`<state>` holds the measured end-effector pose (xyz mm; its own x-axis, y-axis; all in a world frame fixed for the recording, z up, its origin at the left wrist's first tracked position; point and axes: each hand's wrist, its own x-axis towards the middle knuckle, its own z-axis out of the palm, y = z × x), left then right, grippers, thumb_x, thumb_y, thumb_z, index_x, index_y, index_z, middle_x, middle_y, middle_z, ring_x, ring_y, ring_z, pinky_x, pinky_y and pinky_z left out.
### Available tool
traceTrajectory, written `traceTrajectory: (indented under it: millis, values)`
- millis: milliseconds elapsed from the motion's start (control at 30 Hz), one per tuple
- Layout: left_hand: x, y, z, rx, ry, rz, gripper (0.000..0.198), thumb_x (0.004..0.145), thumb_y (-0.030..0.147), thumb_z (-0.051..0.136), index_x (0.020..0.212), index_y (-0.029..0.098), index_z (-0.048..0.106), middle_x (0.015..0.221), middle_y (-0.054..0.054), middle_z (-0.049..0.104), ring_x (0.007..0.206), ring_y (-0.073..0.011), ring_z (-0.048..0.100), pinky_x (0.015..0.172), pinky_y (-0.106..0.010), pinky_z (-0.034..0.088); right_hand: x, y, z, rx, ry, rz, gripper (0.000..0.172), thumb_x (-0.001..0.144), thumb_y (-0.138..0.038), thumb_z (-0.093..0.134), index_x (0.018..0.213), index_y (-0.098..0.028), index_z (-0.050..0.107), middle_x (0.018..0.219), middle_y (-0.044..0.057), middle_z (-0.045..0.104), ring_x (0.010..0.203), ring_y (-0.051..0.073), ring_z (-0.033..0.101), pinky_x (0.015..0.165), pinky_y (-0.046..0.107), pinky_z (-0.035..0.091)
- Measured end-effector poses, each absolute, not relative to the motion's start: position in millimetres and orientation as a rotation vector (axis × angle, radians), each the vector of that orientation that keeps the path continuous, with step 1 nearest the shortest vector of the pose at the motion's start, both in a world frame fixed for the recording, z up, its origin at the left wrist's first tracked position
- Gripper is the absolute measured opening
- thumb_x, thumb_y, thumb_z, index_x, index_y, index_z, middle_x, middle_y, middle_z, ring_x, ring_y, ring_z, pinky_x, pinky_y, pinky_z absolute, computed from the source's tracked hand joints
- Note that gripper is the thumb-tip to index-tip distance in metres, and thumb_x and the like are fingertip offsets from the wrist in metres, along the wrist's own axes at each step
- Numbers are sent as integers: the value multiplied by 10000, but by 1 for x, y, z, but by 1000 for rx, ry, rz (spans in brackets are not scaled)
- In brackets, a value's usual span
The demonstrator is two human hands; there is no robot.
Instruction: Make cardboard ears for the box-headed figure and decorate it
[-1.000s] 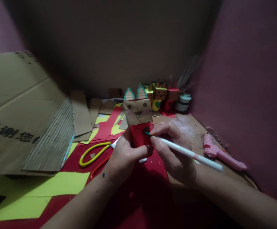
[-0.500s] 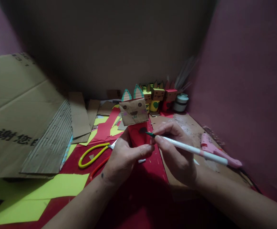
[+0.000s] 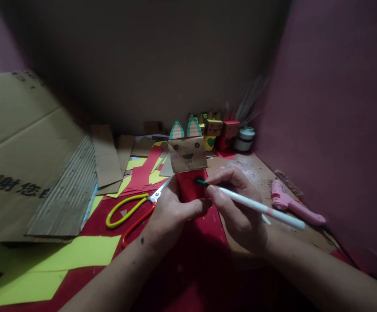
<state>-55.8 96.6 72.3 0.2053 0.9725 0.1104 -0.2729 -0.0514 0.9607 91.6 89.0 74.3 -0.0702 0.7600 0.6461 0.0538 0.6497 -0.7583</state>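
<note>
A cardboard animal figure (image 3: 188,154) has a square drawn face, two ears edged in teal and a red body. My left hand (image 3: 175,208) is wrapped round the red body from the left, thumb across its lower front. Between the fingers of my right hand (image 3: 236,203) is a white marker (image 3: 256,206); its green tip touches a dark patch inside a heart outline on the red body. Scissors (image 3: 131,210) with one yellow and one red handle lie left of my left hand, partly behind it.
Several similar figures (image 3: 213,128) stand at the back beside a pale jar (image 3: 244,139). A pink glue gun (image 3: 295,206) lies at the right. Cardboard (image 3: 13,151) stands at the left, with yellow paper (image 3: 87,253) in front and red paper strips (image 3: 142,175) behind the scissors.
The figure and my left hand have shifted slightly right, and the figure is more upright. The marker tip still rests on the red body, with the marker's rear end slightly lower.
</note>
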Motion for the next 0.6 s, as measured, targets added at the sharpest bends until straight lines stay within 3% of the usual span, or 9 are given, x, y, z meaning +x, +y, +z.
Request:
traceTrajectory:
  millis: [167,433,600]
  values:
    - [-54,95,74,1150,802,1238,434,644,119,808,1045,202,663,1010,-47,698,948,-233,627,854,-340,501,91,90,75,-724,-1553,657,66,917,-189,634,930,-249,612,678,-46,567,572,127,522,529,262,446]
    - [-57,97,71,1174,800,1202,352,698,190,820,1015,206,669,867,-9,643,780,-178,579,714,-306,475,95,90,74,-653,-1529,744,100,906,-149,628,899,-249,633,639,-58,553,534,119,512,502,251,434]
    - [-57,95,70,1124,826,1196,375,689,211,835,1028,191,675,894,-24,650,824,-196,605,767,-327,492,95,90,73,-644,-1497,763,116,905,-131,632,905,-247,633,654,-64,546,532,109,506,494,238,437]
